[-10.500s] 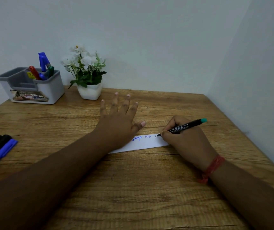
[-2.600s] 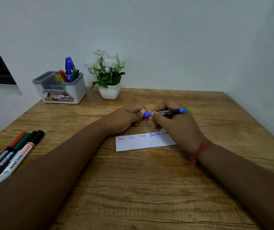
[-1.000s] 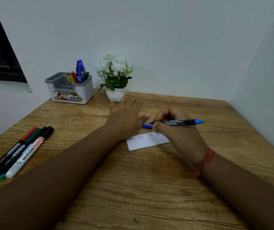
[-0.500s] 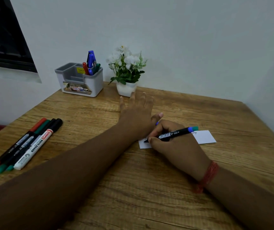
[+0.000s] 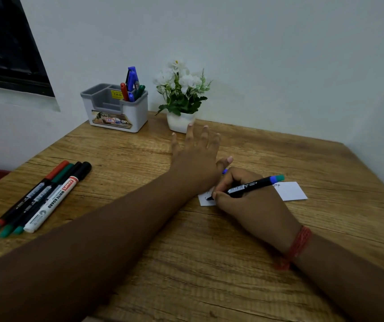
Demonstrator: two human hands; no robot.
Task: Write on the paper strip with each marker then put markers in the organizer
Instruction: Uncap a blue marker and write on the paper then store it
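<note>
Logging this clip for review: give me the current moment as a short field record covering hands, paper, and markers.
right hand: grips black marker, tip on paper strip
left hand: flat, fingers spread, pressing the strip's left part
loose markers: four, side by side at table's left
organizer: several markers standing in right compartment
plant pot: beside organizer

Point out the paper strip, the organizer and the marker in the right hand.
paper strip (image 5: 292,191): head view, bare right end past the right hand.
organizer (image 5: 116,120): head view, labelled front wall.
marker (image 5: 246,186): head view, black barrel above the knuckles of the right hand (image 5: 253,205).
</note>
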